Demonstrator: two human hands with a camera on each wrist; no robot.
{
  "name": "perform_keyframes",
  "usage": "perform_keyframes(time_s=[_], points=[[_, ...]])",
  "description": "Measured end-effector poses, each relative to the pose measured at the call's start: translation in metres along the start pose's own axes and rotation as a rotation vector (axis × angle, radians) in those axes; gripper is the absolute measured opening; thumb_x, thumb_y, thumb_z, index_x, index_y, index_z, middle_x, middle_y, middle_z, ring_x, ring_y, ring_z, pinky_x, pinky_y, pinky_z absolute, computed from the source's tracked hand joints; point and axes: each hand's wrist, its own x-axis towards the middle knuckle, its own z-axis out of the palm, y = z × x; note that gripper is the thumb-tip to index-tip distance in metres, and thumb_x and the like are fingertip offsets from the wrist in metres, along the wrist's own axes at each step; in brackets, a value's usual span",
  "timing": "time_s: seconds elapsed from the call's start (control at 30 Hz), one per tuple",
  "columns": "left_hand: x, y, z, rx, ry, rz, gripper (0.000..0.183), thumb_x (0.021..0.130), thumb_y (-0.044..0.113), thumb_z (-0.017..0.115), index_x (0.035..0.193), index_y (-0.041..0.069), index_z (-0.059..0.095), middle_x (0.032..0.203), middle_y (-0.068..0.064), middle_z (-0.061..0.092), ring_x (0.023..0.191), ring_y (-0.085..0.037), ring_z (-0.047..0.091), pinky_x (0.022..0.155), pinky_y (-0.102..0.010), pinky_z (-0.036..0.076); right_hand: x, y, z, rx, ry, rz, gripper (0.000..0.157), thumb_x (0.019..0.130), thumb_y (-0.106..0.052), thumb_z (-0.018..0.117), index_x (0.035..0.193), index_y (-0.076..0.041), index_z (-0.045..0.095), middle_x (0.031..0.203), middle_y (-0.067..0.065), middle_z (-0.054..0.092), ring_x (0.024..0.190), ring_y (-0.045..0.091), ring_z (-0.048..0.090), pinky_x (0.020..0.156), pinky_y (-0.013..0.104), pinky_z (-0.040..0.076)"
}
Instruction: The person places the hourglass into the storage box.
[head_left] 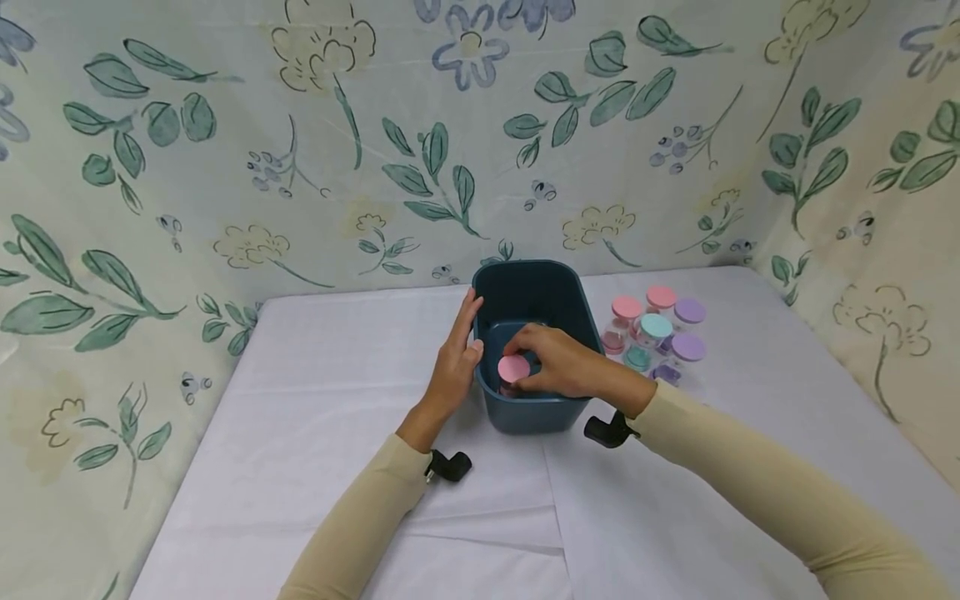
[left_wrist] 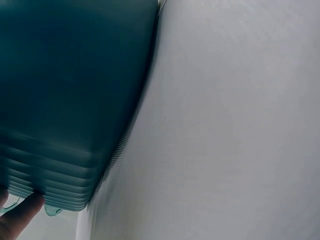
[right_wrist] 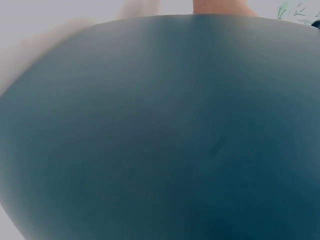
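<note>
A dark teal bin (head_left: 528,417) stands on the white-covered table, its inside visible from above. My right hand (head_left: 558,362) reaches into its near end and grips a small jar with a pink lid (head_left: 513,368), thumb and fingers around the sides. My left hand (head_left: 453,354) rests against the bin's left wall with fingers straight. In the left wrist view a left finger (left_wrist: 22,215) touches the ribbed part of the bin (left_wrist: 60,100). The bin's wall (right_wrist: 165,130) fills most of the right wrist view, hiding the jar there.
Right of the bin stand several small clear jars, with coral lids (head_left: 662,297), a mint lid (head_left: 656,326) and purple lids (head_left: 688,347). The white tablecloth (head_left: 337,375) covers the table. A floral curtain (head_left: 337,167) hangs behind and at both sides.
</note>
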Motion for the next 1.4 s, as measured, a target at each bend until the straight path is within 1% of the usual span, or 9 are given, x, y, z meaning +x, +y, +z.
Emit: perform_keyframes(time_s=[0.13,0.27,0.5,0.73,0.8,0.93,1.1,1.23,1.4], points=[[-0.001,-0.004,0.001,0.004,-0.007,-0.002,0.062,0.095,0.033,0.031,0.154,0.016,0.022,0.162,0.002,0.01,0.147,-0.014,0.01,0.115,-0.05,0.019,0.0,0.0,0.0,-0.014,-0.023,-0.007,0.039,0.082,-0.016,0.074,0.117,-0.003,0.065,0.116,0.011,0.06,0.105,0.028,0.056,0.087,0.038,0.051],[-0.001,0.001,0.0,0.004,-0.003,0.009,0.062,0.096,0.03,0.031,0.154,0.012,0.022,0.162,-0.002,0.01,0.147,-0.017,0.011,0.115,-0.051,0.019,0.001,0.0,-0.001,-0.012,-0.044,-0.018,0.04,0.083,-0.017,0.074,0.12,-0.003,0.065,0.118,0.011,0.06,0.107,0.026,0.056,0.09,0.041,0.05],[-0.001,0.037,-0.008,-0.035,-0.018,-0.011,0.06,0.094,0.018,0.034,0.15,-0.002,0.024,0.16,-0.018,0.012,0.147,-0.031,0.013,0.113,-0.056,0.019,0.001,0.001,-0.001,0.016,-0.089,-0.001,0.043,0.084,-0.02,0.074,0.124,-0.006,0.064,0.123,0.011,0.059,0.113,0.027,0.054,0.095,0.045,0.048],[0.0,0.0,0.001,-0.006,-0.005,0.0,0.062,0.095,0.03,0.032,0.153,0.011,0.023,0.162,-0.002,0.011,0.147,-0.016,0.011,0.115,-0.053,0.019,-0.001,0.0,-0.001,0.005,-0.094,0.019,0.047,0.085,-0.022,0.073,0.128,-0.007,0.061,0.126,0.011,0.058,0.117,0.028,0.053,0.097,0.045,0.046],[0.0,-0.001,0.001,-0.004,-0.002,0.005,0.062,0.095,0.029,0.032,0.153,0.011,0.023,0.162,0.0,0.011,0.147,-0.013,0.011,0.115,-0.053,0.019,-0.001,0.001,-0.001,0.002,-0.092,0.017,0.05,0.085,-0.023,0.073,0.13,-0.007,0.06,0.128,0.011,0.058,0.119,0.027,0.052,0.098,0.045,0.046],[-0.002,0.001,0.0,-0.005,0.009,0.024,0.06,0.095,0.021,0.034,0.152,0.005,0.024,0.162,-0.006,0.012,0.147,-0.018,0.012,0.114,-0.055,0.019,-0.001,0.001,-0.001,0.004,-0.083,0.013,0.054,0.083,-0.025,0.075,0.132,-0.007,0.059,0.13,0.011,0.057,0.123,0.028,0.05,0.1,0.047,0.044],[-0.002,0.021,-0.005,-0.063,-0.002,0.036,0.059,0.093,0.008,0.037,0.15,-0.001,0.025,0.16,-0.018,0.013,0.147,-0.031,0.013,0.113,-0.059,0.017,-0.001,0.0,-0.002,0.009,-0.057,0.022,0.054,0.082,-0.026,0.075,0.131,-0.009,0.06,0.131,0.01,0.058,0.124,0.027,0.05,0.1,0.048,0.043],[0.0,0.038,-0.01,-0.065,-0.009,0.02,0.057,0.094,0.01,0.037,0.149,-0.002,0.027,0.158,-0.021,0.015,0.146,-0.034,0.015,0.114,-0.056,0.019,-0.001,0.0,-0.004,0.011,-0.024,-0.001,0.053,0.082,-0.025,0.075,0.131,-0.01,0.06,0.131,0.01,0.058,0.124,0.028,0.05,0.1,0.049,0.043],[0.0,0.044,-0.014,-0.066,-0.015,0.014,0.056,0.094,0.008,0.038,0.147,-0.007,0.028,0.157,-0.024,0.016,0.144,-0.038,0.018,0.106,-0.061,0.029,-0.002,-0.001,-0.007,0.038,0.017,-0.012,0.053,0.083,-0.026,0.075,0.131,-0.011,0.06,0.13,0.008,0.059,0.12,0.026,0.052,0.097,0.047,0.046]])
